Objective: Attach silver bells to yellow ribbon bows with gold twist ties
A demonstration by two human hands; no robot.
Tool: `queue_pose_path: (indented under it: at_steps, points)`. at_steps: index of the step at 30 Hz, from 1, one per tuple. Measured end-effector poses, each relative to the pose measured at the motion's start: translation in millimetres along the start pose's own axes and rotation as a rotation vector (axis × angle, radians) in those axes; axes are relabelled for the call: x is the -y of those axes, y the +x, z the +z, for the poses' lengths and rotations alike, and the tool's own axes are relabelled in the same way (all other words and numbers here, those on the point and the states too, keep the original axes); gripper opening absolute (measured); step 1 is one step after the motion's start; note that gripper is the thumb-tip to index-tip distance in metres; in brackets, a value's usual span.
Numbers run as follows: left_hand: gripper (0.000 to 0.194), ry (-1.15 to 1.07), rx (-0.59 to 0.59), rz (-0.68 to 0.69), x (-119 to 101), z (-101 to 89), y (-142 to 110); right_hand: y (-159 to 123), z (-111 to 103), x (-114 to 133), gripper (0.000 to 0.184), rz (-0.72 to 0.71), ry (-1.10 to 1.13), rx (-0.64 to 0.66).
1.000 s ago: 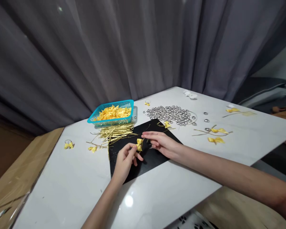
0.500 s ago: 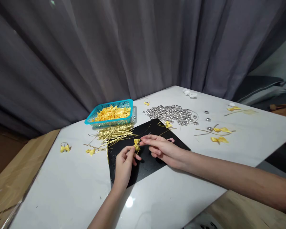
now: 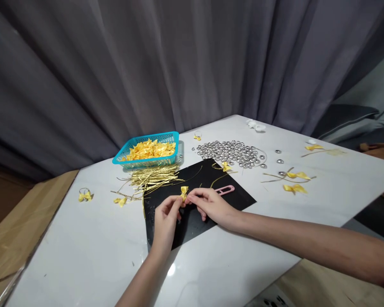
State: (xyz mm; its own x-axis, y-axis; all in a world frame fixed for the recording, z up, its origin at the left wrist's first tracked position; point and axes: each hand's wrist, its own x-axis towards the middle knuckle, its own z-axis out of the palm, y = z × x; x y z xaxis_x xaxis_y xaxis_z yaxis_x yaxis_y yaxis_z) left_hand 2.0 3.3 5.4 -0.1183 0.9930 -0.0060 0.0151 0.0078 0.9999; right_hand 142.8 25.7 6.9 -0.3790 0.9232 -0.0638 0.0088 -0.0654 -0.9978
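A small yellow ribbon bow (image 3: 184, 190) is pinched upright between the thumb and fingers of my left hand (image 3: 167, 215), above a black mat (image 3: 196, 232). My right hand (image 3: 215, 207) is closed against the bow's right side, thumb and forefinger pressed together; what lies in that pinch is hidden. Behind my right hand, a pink craft knife (image 3: 225, 190) rests on the mat. Gold twist ties (image 3: 155, 177) lie in a loose pile beyond my left hand, partly over the mat. Another yellow bow (image 3: 225, 166) sits near the mat's far edge.
A turquoise basket (image 3: 144, 163) of yellow bows stands at the back left. Silver oval beads (image 3: 228, 152) are heaped behind the mat. A bow with a wire loop (image 3: 85, 195) lies at left. More bows (image 3: 295, 188) and gold ties are scattered at right, and a grey curtain hangs behind.
My right hand has moved slightly down and left, its fingers now closed against the bow. More of the pink craft knife shows. The bow has turned a little more upright.
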Motion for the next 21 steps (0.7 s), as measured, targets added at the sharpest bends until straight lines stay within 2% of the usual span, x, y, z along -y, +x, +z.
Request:
queue_pose_path:
  at_steps: [10,21]
  points:
    - [0.020,0.026,-0.035,-0.007,1,1.6,0,1,2,1,0.022,0.139,0.166,-0.037]
    - [0.022,0.019,-0.070,0.031,3,13.3,1,3,0,0,0.015,0.050,0.075,-0.060]
